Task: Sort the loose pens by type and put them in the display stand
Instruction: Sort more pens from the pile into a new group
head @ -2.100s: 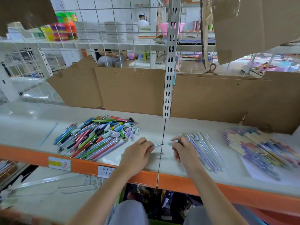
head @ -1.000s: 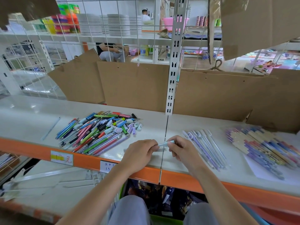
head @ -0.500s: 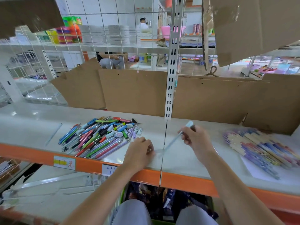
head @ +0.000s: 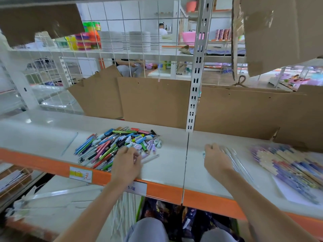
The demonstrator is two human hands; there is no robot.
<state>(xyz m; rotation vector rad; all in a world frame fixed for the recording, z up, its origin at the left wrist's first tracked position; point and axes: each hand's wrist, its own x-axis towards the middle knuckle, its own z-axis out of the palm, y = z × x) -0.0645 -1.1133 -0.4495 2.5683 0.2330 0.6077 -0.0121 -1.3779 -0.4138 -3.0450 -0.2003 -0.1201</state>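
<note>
Sorting underway, far from finished. Mixed pile of loose pens (head: 115, 147) on the left half of the shelf (head: 171, 165), many colours and kinds, some caps and short pieces at its right edge. Small sorted row of pale lilac pens (head: 236, 161) on the right half, laid parallel; farther right a fanned group of patterned pens (head: 286, 165) on a white sheet. No display stand in view; nothing placed in one yet, by the look of it.

Left hand (head: 126, 165) at the pile's near edge, fingers curled down among the pens; grip on any one pen impossible to tell. A clear pen (head: 150, 158) just beside it. Right hand (head: 215, 160) over the lilac row, fingers bent onto it; hold also unclear, blurred.
</note>
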